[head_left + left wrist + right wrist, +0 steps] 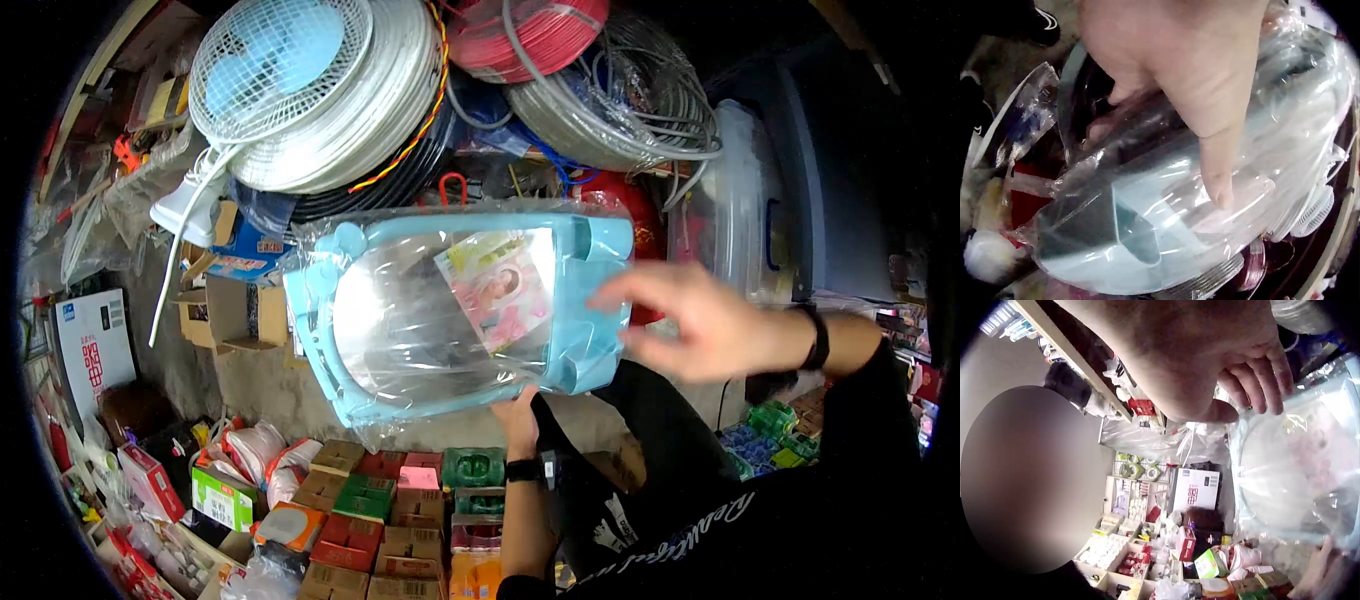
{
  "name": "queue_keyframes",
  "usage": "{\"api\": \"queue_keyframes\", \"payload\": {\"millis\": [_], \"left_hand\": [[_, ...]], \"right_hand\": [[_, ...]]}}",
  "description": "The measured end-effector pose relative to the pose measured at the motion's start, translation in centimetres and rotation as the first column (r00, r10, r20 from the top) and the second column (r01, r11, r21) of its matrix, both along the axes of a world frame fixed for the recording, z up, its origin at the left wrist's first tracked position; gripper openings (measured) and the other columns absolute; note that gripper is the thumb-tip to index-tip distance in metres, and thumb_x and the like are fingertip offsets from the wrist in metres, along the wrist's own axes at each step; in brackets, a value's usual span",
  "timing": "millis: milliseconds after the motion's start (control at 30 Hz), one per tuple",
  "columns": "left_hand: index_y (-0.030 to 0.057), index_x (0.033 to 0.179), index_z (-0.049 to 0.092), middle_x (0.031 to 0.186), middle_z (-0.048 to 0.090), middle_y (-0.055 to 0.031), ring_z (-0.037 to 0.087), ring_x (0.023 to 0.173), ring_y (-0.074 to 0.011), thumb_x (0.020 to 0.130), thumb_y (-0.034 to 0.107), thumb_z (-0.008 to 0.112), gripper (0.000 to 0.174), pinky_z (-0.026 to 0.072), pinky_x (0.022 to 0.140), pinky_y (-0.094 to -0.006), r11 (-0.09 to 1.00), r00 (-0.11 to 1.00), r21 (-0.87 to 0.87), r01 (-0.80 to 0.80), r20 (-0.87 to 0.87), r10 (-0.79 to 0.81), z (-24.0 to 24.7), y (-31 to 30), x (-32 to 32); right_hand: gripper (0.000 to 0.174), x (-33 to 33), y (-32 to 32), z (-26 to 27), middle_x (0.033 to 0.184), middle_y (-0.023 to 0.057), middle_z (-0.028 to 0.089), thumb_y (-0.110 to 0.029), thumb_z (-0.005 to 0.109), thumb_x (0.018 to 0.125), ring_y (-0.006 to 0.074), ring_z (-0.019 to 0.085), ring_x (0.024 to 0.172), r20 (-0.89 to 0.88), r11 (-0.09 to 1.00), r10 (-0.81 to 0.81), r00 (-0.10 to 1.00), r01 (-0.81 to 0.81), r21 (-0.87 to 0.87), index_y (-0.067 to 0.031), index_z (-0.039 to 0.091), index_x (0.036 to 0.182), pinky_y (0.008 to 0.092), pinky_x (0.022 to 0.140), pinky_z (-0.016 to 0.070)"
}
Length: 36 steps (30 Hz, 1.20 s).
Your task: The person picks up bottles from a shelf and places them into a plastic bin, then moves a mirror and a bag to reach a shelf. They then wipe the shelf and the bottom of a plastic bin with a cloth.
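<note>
— Well, up in the air: blue-framed mirror in a clear bag, lower edge gripped from below by the left hand, fingers pressed onto the slick wrap.
— And the right hand?
— Spread loose at the frame's right edge, gripping nothing; touching or just short of it, hard to tell.
— Risky, probably. One-handed hold on slippery film: could slide out and drop onto the boxes on the floor below.
— Could also catch the fan or the cable coils behind and above, given a careless swing.
— Looks otherwise?
— Pale blue plastic frame, rounded glass, pink-and-yellow paper insert tucked inside. Bag crinkled, loose at the corners, bright with glare.
</note>
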State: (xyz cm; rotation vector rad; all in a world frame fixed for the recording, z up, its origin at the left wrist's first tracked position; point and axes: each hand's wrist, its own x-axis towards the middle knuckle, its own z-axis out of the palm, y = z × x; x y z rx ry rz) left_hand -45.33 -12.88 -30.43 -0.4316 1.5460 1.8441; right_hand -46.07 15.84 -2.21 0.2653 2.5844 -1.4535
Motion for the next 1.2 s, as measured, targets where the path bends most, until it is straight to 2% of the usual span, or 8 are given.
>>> {"api": "queue_keyframes", "payload": {"millis": [100, 233, 400, 567, 733, 833, 1000, 1200], "left_hand": [[-0.0055, 0.125, 0.058, 0.113, 0.064, -0.0071, 0.061, 0.102, -0.0178, 0.08, -0.007, 0.068, 0.046, 0.0478, 0.092, -0.032, 0.97, 0.98, -0.141, 0.196, -0.007, -0.199, 2.9, -0.5, -1.6], [-0.0019, 0.142, 0.047, 0.13, 0.059, -0.0093, 0.057, 0.117, -0.0202, 0.081, -0.007, 0.068, 0.065, 0.0465, 0.098, -0.0335, 0.957, 0.936, 0.111, 0.269, 0.204, -0.287, 3.6, -3.6, -3.1], [0.0011, 0.149, 0.034, 0.144, 0.048, -0.0153, 0.052, 0.129, -0.0299, 0.08, -0.006, 0.073, 0.079, 0.0487, 0.104, -0.0438, 0.86, 0.857, 0.087, 0.502, 0.081, -0.509, 2.0, -9.0, -4.0], [0.0, 0.15, 0.029, 0.131, 0.057, -0.0192, 0.063, 0.115, -0.0362, 0.092, 0.001, 0.063, 0.067, 0.0563, 0.094, -0.0449, 0.911, 0.894, 0.235, 0.339, 0.222, -0.39, 6.8, -8.3, -5.6], [-0.0021, 0.141, 0.04, 0.117, 0.064, -0.019, 0.07, 0.1, -0.0348, 0.102, 0.015, 0.057, 0.046, 0.0593, 0.088, -0.0431, 0.937, 0.887, 0.161, 0.311, 0.304, -0.347, 5.7, -6.6, -4.8], [-0.0079, 0.127, 0.05, 0.117, 0.064, -0.0199, 0.07, 0.098, -0.0341, 0.103, 0.022, 0.057, 0.039, 0.06, 0.086, -0.04, 0.961, 0.908, 0.171, 0.217, 0.326, -0.263, 5.6, -4.9, -4.1], [-0.0136, 0.12, 0.051, 0.106, 0.064, -0.0144, 0.071, 0.089, -0.0285, 0.103, 0.025, 0.057, 0.043, 0.0601, 0.085, -0.0353, 0.984, 0.941, 0.166, 0.058, 0.32, -0.11, 4.7, -1.3, -5.8], [-0.0126, 0.108, 0.057, 0.096, 0.064, -0.0134, 0.071, 0.083, -0.0247, 0.101, 0.035, 0.06, 0.048, 0.0612, 0.073, -0.0331, 0.995, 0.969, 0.032, 0.09, 0.228, -0.095, 4.1, 0.1, -6.1]], "right_hand": [[0.034, 4.2, -2.8, 0.3, 0.111, 0.0146, 0.067, -0.007, 0.063, 0.091, 0.0275, 0.069, 0.101, 0.062, 0.968, 0.027, 0.998, -0.011, -0.25, -0.0007, 0.056, 0.123, 0.0376, 0.088, 0.0558], [0.033, 8.5, -4.8, -1.5, 0.11, 0.0092, 0.068, -0.006, 0.062, 0.095, 0.0178, 0.067, 0.099, 0.264, 0.877, -0.042, 0.964, 0.162, -0.452, -0.0011, 0.054, 0.126, 0.0322, 0.084, 0.0551], [0.028, 13.2, -7.9, -4.6, 0.11, 0.0087, 0.067, -0.007, 0.062, 0.095, 0.0163, 0.066, 0.101, 0.48, 0.852, -0.238, 0.844, 0.419, -0.314, -0.0014, 0.055, 0.122, 0.0317, 0.084, 0.0542], [0.028, 15.6, -9.6, -7.7, 0.107, 0.01, 0.068, -0.008, 0.063, 0.095, 0.0167, 0.066, 0.095, 0.507, 0.858, -0.285, 0.813, 0.453, -0.244, 0.0, 0.054, 0.12, 0.0319, 0.082, 0.0534], [0.046, 20.1, -12.2, -17.1, 0.095, 0.026, 0.067, -0.025, 0.061, 0.09, 0.0456, 0.065, 0.09, 0.493, 0.927, -0.357, 0.793, 0.237, 0.291, -0.0002, 0.048, 0.127, 0.0526, 0.078, 0.0512], [0.046, 21.7, -13.9, -20.6, 0.093, 0.0238, 0.068, -0.027, 0.062, 0.09, 0.0429, 0.066, 0.088, 0.583, 0.902, -0.385, 0.715, 0.156, 0.403, 0.0, 0.049, 0.125, 0.0518, 0.076, 0.0516], [0.041, 21.5, -14.2, -21.9, 0.092, 0.0208, 0.068, -0.031, 0.066, 0.089, 0.0386, 0.067, 0.09, 0.562, 0.777, -0.615, 0.553, 0.547, 0.311, 0.0011, 0.054, 0.111, 0.0468, 0.079, 0.0521], [0.049, 21.6, -11.6, -22.4, 0.098, 0.0217, 0.069, -0.042, 0.061, 0.092, 0.0378, 0.067, 0.095, 0.637, 0.68, -0.689, 0.344, 0.612, 0.405, 0.0018, 0.057, 0.114, 0.044, 0.083, 0.0516]]}}
